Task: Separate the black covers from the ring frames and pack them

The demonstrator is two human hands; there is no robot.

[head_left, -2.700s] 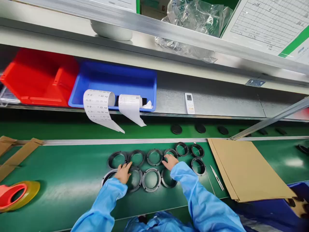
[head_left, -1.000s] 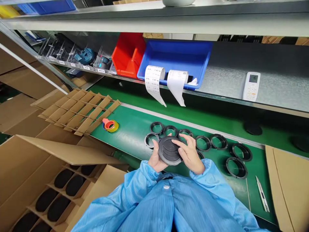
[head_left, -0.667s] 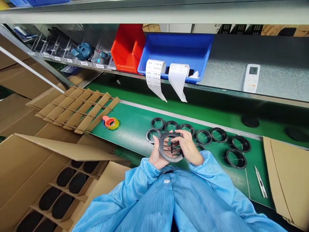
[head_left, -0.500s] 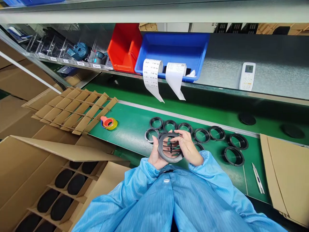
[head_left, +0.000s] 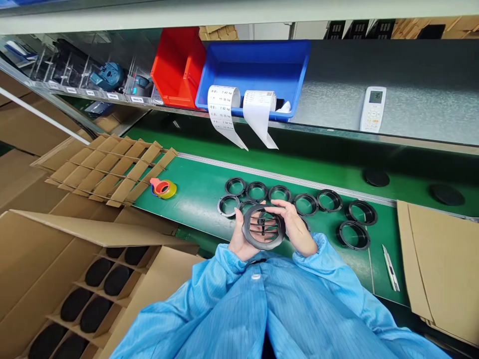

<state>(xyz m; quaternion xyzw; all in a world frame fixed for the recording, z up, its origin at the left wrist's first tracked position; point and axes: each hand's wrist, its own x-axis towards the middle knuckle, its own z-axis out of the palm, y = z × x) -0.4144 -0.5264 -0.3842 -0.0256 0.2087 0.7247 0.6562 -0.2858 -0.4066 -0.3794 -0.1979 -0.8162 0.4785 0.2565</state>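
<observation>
Close to my body I hold a round black air vent [head_left: 264, 244] with thin slats across its opening. My left hand [head_left: 239, 237] grips it from the left and below, the thumb on its rim and some fingers showing behind the slats. My right hand [head_left: 295, 227] is closed on its upper right edge, fingers over the rim. Behind the vent, several black rings [head_left: 256, 191] stand on the green table [head_left: 194, 189]; my hands partly hide some of them. Two more rings [head_left: 353, 235] stand to the right.
At lower left, an open carton [head_left: 56, 227] holds round black parts in cardboard compartments. A cardboard divider [head_left: 108, 167] and tape rolls [head_left: 164, 188] lie at left. A utility knife [head_left: 390, 268] and cardboard sheets [head_left: 441, 264] lie at right. A shelf above carries a blue bin [head_left: 258, 52] and remote [head_left: 373, 108].
The surroundings have shifted slightly left and up in view. Both hands keep hold of the vent, which has tilted slightly, and the right fingers have moved toward its rim.
</observation>
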